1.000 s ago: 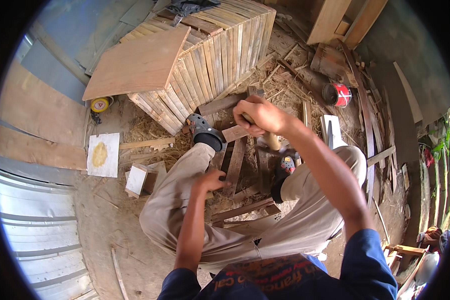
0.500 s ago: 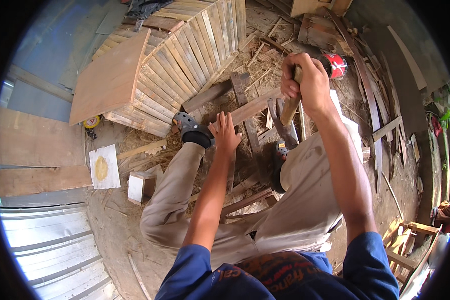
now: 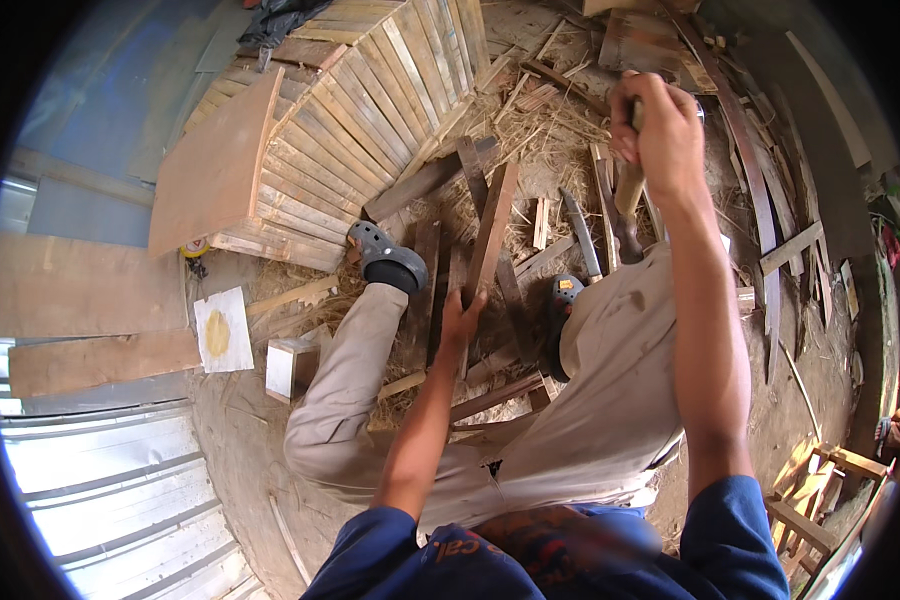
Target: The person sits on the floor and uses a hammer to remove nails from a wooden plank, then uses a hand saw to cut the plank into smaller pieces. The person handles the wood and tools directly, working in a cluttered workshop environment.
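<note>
My right hand [image 3: 662,135] is raised at the upper right, its fingers wrapped round the wooden handle of a hammer [image 3: 628,195]. The hammer's dark head hangs low, close to my right knee. Between my legs my left hand [image 3: 460,318] grips the near end of a wooden board [image 3: 492,225], which stands tilted and points away from me. More dark wood pieces [image 3: 428,270] lie under and beside that board. A long narrow grey strip or blade [image 3: 581,235] lies just left of the hammer; its kind is unclear.
A slatted wooden structure [image 3: 350,125] with a plywood sheet [image 3: 215,170] leaning on it stands at the upper left. Near my left leg are a small white-faced block [image 3: 281,372] and a stained white square [image 3: 224,330]. Scrap boards [image 3: 755,190] line the right; straw litters the ground.
My left hand has drawn back toward me and closed on the board, which now points farther away from me. My right hand has moved slightly up and right with the hammer, covering the red can.
</note>
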Available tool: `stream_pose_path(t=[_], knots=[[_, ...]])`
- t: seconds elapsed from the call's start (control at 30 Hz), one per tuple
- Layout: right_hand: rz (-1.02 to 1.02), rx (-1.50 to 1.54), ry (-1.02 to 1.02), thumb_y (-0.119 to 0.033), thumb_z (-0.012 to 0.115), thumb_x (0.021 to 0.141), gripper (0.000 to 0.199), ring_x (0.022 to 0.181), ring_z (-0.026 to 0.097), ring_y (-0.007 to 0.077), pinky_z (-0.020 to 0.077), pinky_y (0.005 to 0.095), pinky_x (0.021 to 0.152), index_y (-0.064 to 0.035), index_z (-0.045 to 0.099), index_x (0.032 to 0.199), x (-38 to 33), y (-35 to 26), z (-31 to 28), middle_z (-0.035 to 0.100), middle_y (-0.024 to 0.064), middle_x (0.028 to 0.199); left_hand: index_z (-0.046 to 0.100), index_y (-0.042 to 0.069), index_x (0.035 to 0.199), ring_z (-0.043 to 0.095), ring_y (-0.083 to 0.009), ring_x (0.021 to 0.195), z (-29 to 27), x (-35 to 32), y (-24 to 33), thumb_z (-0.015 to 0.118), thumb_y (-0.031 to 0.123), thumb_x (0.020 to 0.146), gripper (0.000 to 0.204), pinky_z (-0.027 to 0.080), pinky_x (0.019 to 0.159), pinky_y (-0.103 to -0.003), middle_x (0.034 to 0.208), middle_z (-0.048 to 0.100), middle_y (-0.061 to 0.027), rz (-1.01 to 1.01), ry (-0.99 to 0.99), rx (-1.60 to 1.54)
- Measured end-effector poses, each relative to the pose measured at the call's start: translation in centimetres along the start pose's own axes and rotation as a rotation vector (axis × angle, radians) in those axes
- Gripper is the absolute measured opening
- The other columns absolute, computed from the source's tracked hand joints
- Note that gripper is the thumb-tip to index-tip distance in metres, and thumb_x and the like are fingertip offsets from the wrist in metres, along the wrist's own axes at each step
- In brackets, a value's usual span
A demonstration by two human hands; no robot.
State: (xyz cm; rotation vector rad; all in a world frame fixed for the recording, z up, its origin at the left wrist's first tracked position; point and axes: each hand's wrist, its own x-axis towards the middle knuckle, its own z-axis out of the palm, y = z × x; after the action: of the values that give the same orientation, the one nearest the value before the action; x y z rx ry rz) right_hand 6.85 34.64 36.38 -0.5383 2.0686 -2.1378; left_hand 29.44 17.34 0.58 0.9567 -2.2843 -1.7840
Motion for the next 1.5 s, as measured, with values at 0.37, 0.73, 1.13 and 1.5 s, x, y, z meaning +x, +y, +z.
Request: stream_pose_path(t=[0.37,0.73,1.13,1.5], knots=[[0.093,0.173,-0.064,-0.024,0.049,0.094,0.034,0.045,0.038,0.0114,0.0324,0.028,0.048,0.0,0.052,0.07,-2.5,-0.5,-0.2,0.042,0.0026,0.054,0.059,-0.005,0.122,0.058,-0.0203,0.108,4.7,-3.0,3.2,0.069,0.036,0.092,0.052,0.045,0.092,-0.032,0.116,0.063,-0.0143,0.128,0.074,-0.12],[0.064,0.029,-0.003,-0.022,0.051,0.094,0.03,0.044,0.038,0.013,0.0312,0.0281,0.047,0.0004,0.053,0.074,-2.7,0.5,-1.6,0.043,0.0054,0.055,0.039,-0.008,0.137,0.049,-0.0416,0.126,8.0,1.6,-2.4,0.072,0.051,0.082,0.087,0.042,0.103,-0.048,0.135,0.048,-0.0308,-0.141,0.132,0.235],[0.142,0.122,-0.026,-0.021,0.05,0.094,0.028,0.046,0.037,0.0124,0.0306,0.0277,0.047,-0.0001,0.051,0.075,-3.0,0.2,-0.8,0.04,0.0038,0.054,0.028,-0.003,0.147,0.047,-0.0427,0.129,7.6,0.1,-3.1,0.066,0.05,0.087,0.089,0.042,0.105,-0.053,0.142,0.044,-0.0283,-0.372,-0.067,0.134],[0.101,0.079,-0.079,-0.022,0.05,0.095,0.029,0.046,0.037,0.0122,0.0314,0.0276,0.048,-0.0001,0.051,0.076,-3.0,0.4,0.3,0.042,0.0045,0.058,0.018,0.008,0.156,0.018,-0.0368,0.148,3.8,-0.9,-4.2,0.052,0.07,0.088,0.098,0.021,0.117,-0.054,0.161,0.018,-0.0192,-0.449,0.035,-0.406]])
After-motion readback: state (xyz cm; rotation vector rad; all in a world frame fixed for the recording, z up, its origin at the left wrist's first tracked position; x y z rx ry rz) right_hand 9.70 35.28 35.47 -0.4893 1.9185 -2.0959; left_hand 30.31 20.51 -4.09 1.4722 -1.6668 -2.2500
